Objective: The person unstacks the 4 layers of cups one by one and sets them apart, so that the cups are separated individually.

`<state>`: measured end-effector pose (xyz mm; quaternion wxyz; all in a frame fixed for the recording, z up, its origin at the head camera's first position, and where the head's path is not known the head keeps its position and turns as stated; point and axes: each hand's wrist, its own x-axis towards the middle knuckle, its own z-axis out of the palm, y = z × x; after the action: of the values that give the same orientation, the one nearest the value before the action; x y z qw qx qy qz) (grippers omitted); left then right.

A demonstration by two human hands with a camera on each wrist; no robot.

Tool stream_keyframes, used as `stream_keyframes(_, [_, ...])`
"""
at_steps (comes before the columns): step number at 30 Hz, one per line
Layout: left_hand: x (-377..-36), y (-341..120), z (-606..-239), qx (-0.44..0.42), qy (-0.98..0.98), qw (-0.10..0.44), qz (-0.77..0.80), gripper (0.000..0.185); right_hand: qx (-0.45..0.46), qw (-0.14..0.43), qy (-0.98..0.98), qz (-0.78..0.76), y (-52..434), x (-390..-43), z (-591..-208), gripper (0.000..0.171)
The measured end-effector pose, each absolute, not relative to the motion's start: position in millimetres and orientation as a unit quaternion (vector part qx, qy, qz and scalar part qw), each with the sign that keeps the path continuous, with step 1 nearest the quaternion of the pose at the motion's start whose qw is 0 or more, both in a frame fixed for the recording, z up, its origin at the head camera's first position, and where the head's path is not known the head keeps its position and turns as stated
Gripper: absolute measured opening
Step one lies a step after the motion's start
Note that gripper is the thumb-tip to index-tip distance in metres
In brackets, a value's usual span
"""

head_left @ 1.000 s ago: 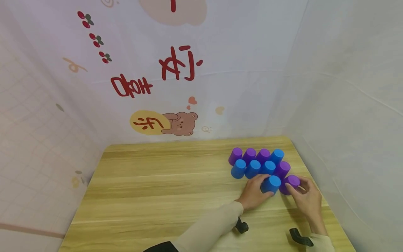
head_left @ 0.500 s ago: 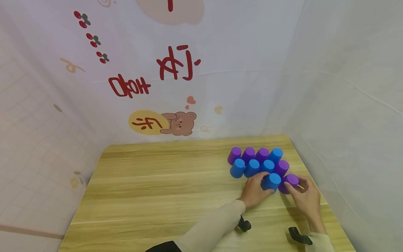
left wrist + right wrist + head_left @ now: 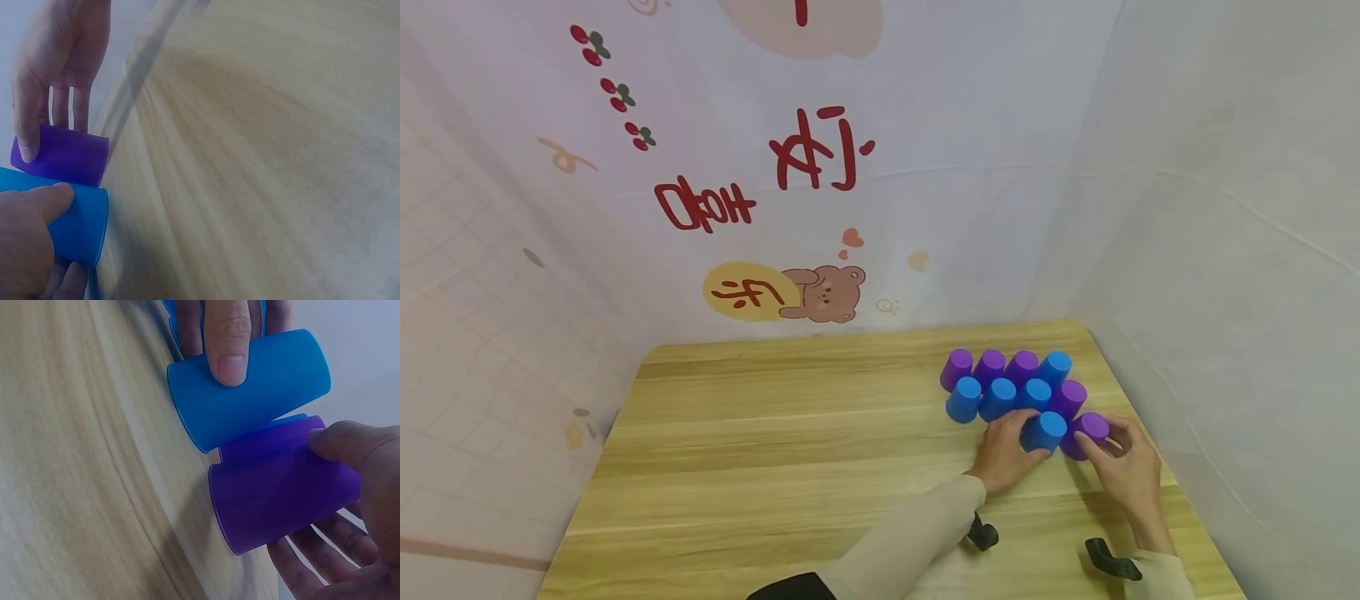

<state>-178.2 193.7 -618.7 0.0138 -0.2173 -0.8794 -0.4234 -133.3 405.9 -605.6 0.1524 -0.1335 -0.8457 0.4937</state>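
The blue cup stands upside down at the lower right of the bench, grasped by the left hand; the purple cup just beside it sits in the right hand's grip. The wrist views show thumbs pressed on both cups, which seem to touch.

Mirrored red Chinese characters on the backdrop cloth, not legible
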Motion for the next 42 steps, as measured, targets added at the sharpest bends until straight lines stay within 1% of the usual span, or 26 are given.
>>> stream_keyframes(13, [-176.0, 193.7, -618.7, -0.204, -0.886, 0.012, -0.416, 0.059, -0.128, 0.157, -0.846, 0.493, 404.9, -133.8, -605.2, 0.056])
stream_keyframes(20, [-173.6, 187.6, -622.1, -0.203, -0.890, 0.009, -0.409, 0.068, -0.140, 0.149, -0.840, 0.503, 404.3, -136.7, -605.6, 0.057])
stream_keyframes(23, [-171.2, 182.8, -623.6, -0.206, -0.887, 0.006, -0.413, 0.070, -0.146, 0.140, -0.842, 0.500, 404.5, -137.3, -605.8, 0.062])
stream_keyframes(26, [-167.3, 174.5, -625.0, -0.216, -0.882, -0.001, -0.418, 0.070, -0.157, 0.131, -0.845, 0.495, 403.3, -135.4, -605.4, 0.069])
stream_keyframes(30, [-161.0, 158.3, -625.0, -0.248, -0.869, -0.004, -0.427, 0.068, -0.160, 0.137, -0.844, 0.493, 405.6, -131.7, -603.5, 0.074])
stream_keyframes(32, [-157.9, 148.0, -623.5, -0.269, -0.864, 0.009, -0.425, 0.065, -0.152, 0.153, -0.843, 0.492, 405.9, -130.8, -600.2, 0.072])
stream_keyframes(34, [-155.3, 136.4, -620.7, -0.291, -0.861, 0.035, -0.415, 0.062, -0.144, 0.173, -0.844, 0.486, 404.5, -130.2, -594.9, 0.069])
stream_keyframes(39, [-152.9, 98.5, -608.7, -0.325, -0.855, 0.133, -0.382, 0.053, -0.136, 0.221, -0.849, 0.460, 393.2, -128.9, -575.7, 0.066])
stream_keyframes(42, [-155.0, 70.4, -600.1, -0.330, -0.852, 0.171, -0.368, 0.052, -0.104, 0.257, -0.854, 0.441, 382.5, -128.1, -561.8, 0.067])
